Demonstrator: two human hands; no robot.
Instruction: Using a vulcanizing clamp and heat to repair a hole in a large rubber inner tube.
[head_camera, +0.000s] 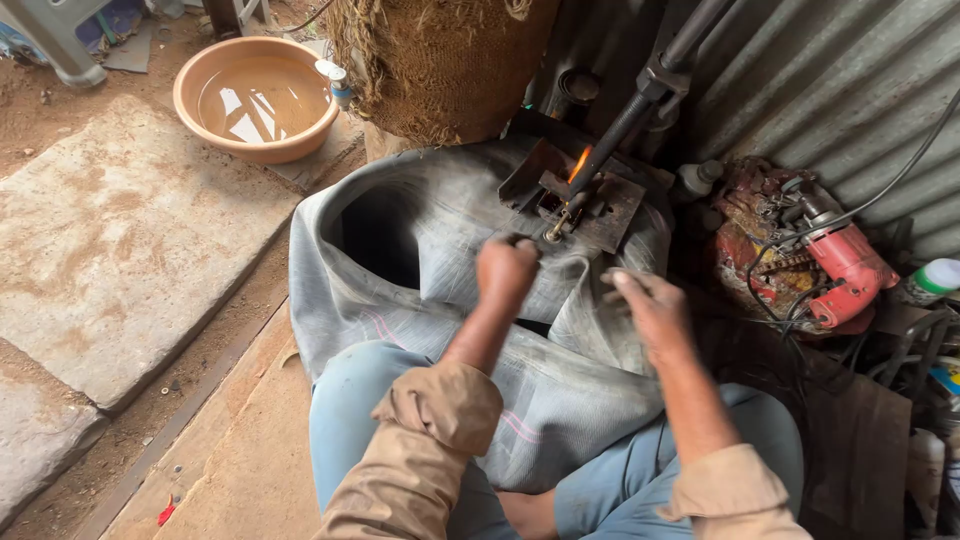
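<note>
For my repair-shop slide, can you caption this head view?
Both hands, left hand and right hand, work a grey inner tube beside a flaming press.

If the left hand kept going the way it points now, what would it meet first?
Probably the brass valve stem on the grey inner tube, just ahead of the left hand. Beyond it sits the metal press plate with its small flame. Depth is hard to judge.

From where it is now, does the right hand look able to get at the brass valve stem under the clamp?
Probably yes: the right hand hovers over the inner tube, with nothing between it and the valve stem.
</note>
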